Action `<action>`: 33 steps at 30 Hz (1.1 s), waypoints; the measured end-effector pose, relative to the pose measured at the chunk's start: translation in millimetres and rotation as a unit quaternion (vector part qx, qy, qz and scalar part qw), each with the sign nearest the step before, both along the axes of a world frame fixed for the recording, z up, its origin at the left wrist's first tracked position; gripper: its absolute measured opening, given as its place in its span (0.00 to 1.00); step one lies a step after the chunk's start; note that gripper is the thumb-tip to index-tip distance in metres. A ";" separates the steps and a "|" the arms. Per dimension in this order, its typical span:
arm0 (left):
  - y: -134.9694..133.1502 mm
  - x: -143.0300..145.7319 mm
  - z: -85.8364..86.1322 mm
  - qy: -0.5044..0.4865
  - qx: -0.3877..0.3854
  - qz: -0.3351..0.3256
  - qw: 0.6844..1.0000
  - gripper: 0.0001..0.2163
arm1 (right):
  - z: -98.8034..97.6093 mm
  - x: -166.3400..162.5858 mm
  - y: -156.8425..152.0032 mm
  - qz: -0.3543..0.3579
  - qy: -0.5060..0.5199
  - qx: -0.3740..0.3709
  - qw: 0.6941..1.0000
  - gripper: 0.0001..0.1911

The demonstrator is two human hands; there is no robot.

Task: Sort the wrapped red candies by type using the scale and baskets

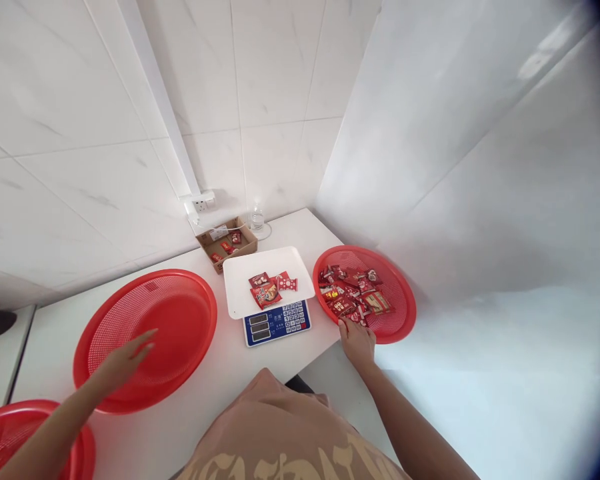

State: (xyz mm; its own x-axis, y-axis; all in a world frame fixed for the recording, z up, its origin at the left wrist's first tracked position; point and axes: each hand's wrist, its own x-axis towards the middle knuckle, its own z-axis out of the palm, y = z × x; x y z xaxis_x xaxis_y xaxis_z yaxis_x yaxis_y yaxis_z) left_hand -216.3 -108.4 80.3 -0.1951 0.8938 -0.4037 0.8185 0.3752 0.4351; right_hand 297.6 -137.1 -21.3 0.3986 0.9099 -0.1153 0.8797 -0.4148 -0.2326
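My left hand (125, 363) hangs over the left red basket (207, 313), fingers stretched out and holding nothing; no packets show inside this basket. At the near rim of the right red basket (404, 287), my right hand (357, 341) has its fingers curled down beside the snack packets (347, 303); what they grip, if anything, is hidden. Between the baskets stands a digital scale (277, 323) with a white tray (240, 277). On that tray lie several red snack packets (266, 295) in a small group.
Behind the scale sits a cardboard box (250, 241) with a few red packets. Beside it are a clear plastic bottle (257, 217) and a white cable near the wall socket (203, 202). Another red basket (87, 447) is at the lower left. Walls border the white table (230, 380).
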 end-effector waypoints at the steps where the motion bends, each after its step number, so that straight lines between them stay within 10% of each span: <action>1: 0.6 16.2 -5.7 -0.051 -0.035 -0.035 0.997 0.23 | 0.1 0.3 0.3 -0.004 0.006 -0.003 1.000 0.21; 8: -29.8 98.5 -53.0 -0.087 -0.062 -0.133 0.985 0.31 | 9.7 -7.8 15.0 0.018 0.031 0.070 0.997 0.20; 17: -55.2 122.0 -49.5 -0.077 -0.076 -0.180 0.978 0.29 | 35.7 -105.1 89.5 0.206 0.128 0.023 0.970 0.15; 28: -55.2 126.4 -46.6 -0.144 -0.002 -0.081 0.986 0.22 | 39.4 -122.6 109.6 0.162 0.200 0.029 0.966 0.09; 33: -35.7 154.7 -16.8 -0.347 0.022 0.086 0.933 0.24 | 68.8 -132.7 86.2 0.182 0.372 0.098 0.905 0.08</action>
State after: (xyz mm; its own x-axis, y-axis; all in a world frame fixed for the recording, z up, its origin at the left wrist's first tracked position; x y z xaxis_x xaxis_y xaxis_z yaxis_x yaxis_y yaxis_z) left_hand -61.6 -144.1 63.5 -0.0425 0.8923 -0.4495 0.2620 0.4441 0.8568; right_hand 164.8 -51.0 47.5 -0.0529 0.9974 -0.0498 0.5198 -0.0151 -0.8542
